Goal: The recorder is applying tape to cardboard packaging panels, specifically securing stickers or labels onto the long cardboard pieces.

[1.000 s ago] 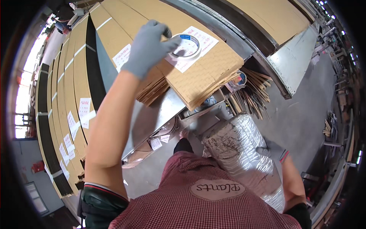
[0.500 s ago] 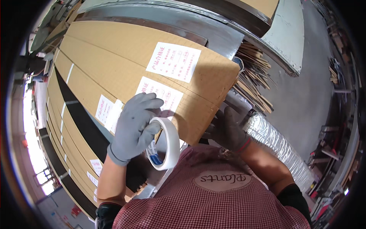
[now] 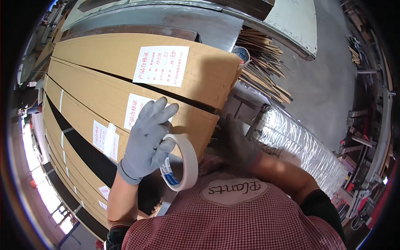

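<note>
My left hand (image 3: 146, 143), in a grey glove, holds a roll of white tape (image 3: 190, 164) hooked on its thumb side, with the upper fingers raised and bent. Behind it lies a long brown carton (image 3: 189, 125) with a white label (image 3: 136, 109), partly covered by the hand. A second long carton (image 3: 204, 75) lies along its far side, a narrow dark gap between them. At the near carton's right end, my right hand (image 3: 235, 141) wears a dark-looking glove; its fingers are apart and slightly blurred, the tips close against the carton end.
More long cartons (image 3: 79, 98) and black strips lie to the left. A metal surface (image 3: 208, 27) runs behind. Thin wooden strips (image 3: 266, 79) are piled at the right, beside a long silver-wrapped bundle (image 3: 296, 146). Another tape roll (image 3: 241, 54) sits by the far carton's end.
A gap has opened between the two labelled cartons. In the picture the cartons have shifted left. My right hand has moved left with the near carton's end; my left still holds the tape.
</note>
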`<state>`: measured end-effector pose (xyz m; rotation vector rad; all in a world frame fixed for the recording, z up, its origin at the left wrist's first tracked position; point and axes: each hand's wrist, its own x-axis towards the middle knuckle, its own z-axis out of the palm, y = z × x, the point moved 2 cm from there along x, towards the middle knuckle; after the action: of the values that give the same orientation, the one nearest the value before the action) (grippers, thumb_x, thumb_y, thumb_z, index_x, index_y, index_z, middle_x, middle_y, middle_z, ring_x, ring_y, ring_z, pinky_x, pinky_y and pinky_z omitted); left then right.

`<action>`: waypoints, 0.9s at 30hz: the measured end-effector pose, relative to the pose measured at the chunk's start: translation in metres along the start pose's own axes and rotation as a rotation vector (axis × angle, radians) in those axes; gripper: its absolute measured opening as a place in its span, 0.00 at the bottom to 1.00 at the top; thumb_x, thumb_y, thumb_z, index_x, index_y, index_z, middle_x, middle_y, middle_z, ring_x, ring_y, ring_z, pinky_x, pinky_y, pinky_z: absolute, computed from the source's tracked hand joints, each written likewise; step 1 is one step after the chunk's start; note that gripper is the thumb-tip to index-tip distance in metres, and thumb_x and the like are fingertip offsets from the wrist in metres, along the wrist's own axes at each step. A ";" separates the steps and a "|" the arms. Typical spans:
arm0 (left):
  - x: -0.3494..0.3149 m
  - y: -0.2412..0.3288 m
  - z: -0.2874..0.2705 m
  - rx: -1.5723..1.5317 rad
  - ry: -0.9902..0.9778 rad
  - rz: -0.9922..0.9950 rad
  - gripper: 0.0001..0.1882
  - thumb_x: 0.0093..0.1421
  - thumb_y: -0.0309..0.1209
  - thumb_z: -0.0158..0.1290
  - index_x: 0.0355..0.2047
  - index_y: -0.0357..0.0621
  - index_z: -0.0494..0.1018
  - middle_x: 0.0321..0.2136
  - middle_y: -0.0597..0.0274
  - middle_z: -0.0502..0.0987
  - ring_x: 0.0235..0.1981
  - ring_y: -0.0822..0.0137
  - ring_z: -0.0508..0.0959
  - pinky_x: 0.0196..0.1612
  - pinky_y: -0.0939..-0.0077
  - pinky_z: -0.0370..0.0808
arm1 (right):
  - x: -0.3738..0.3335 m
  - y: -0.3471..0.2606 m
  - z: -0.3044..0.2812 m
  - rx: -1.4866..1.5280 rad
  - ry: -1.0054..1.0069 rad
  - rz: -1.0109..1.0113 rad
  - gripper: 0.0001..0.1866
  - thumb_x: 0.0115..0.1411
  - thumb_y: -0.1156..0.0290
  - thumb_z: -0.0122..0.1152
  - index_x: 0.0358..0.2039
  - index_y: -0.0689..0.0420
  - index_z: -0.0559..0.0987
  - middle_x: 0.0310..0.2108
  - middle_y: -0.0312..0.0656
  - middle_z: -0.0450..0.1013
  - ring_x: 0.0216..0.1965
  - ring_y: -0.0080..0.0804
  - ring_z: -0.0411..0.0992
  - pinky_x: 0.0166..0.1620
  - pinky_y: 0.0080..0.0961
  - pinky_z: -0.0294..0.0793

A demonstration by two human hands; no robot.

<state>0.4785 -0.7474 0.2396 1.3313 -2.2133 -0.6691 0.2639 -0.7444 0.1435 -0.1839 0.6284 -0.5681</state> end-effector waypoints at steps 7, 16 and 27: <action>0.011 0.076 0.051 -0.004 -0.020 -0.002 0.09 0.54 0.30 0.55 0.30 0.36 0.71 0.56 0.47 0.69 0.61 0.44 0.65 0.63 0.49 0.60 | -0.079 -0.024 -0.036 -0.640 -0.080 -0.153 0.46 0.61 0.31 0.38 0.65 0.59 0.56 0.61 0.49 0.61 0.61 0.41 0.63 0.60 0.43 0.65; 0.028 0.133 0.118 -0.046 0.162 0.045 0.12 0.55 0.33 0.55 0.35 0.38 0.77 0.49 0.51 0.75 0.55 0.51 0.71 0.62 0.56 0.64 | -0.206 -0.128 -0.099 -0.948 0.181 -0.375 0.38 0.66 0.39 0.41 0.56 0.66 0.70 0.45 0.39 0.72 0.44 0.29 0.72 0.53 0.29 0.69; -0.012 0.177 0.081 -0.147 0.280 -0.224 0.09 0.57 0.31 0.57 0.35 0.40 0.77 0.26 0.54 0.77 0.25 0.60 0.78 0.30 0.71 0.74 | -0.163 -0.151 0.065 -1.851 -0.919 -0.681 0.11 0.51 0.72 0.65 0.36 0.60 0.81 0.31 0.43 0.77 0.37 0.48 0.74 0.59 0.43 0.65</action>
<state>0.3154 -0.6506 0.2851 1.5082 -1.7792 -0.6650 0.1275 -0.7799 0.3276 -2.3175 -0.0394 -0.2959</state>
